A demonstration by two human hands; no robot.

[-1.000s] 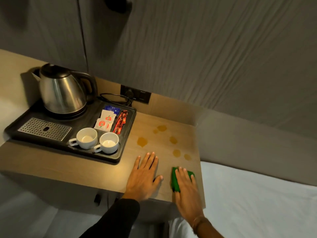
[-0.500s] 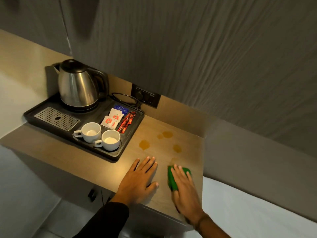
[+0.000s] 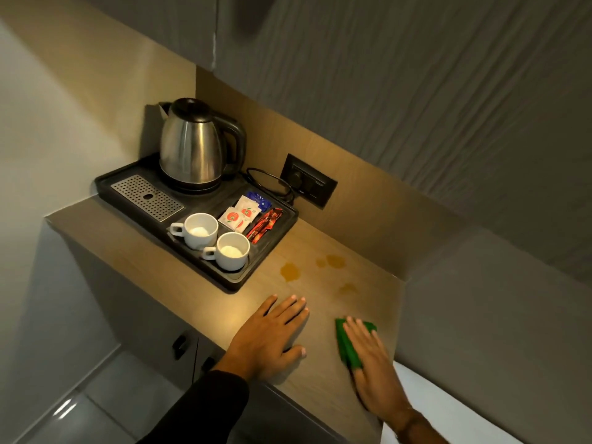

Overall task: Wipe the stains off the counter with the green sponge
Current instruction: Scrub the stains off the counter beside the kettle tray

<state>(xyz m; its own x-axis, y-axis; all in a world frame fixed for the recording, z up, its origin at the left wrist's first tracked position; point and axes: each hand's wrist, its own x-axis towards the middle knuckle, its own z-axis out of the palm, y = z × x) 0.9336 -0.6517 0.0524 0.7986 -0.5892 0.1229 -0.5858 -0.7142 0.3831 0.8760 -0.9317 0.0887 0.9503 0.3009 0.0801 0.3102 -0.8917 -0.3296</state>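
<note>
Right hand (image 3: 373,373) pressed flat on the green sponge (image 3: 346,342), fingers extended and together, not curled around it; sponge pinned against the counter (image 3: 323,373) near the right front corner. Left hand (image 3: 272,336) laid palm down on the counter just left of the sponge, fingers straight and slightly spread, holding nothing, apart from the sponge.

Stains (image 3: 290,271) located farther back on the counter: one amber patch near the tray corner, a pair (image 3: 334,261) to its right, and a fainter mark (image 3: 347,288) nearer the sponge. No contact between sponge and any stain.

Black tray (image 3: 235,282) positioned at the left and far part of the counter. Contents: steel kettle (image 3: 192,149) at the far end, perforated metal grate (image 3: 147,197) at the left, two white cups (image 3: 200,230) at the near edge, sachets (image 3: 240,214) in the right compartment. Wall socket (image 3: 309,181) behind the tray, cord plugged in.
</note>
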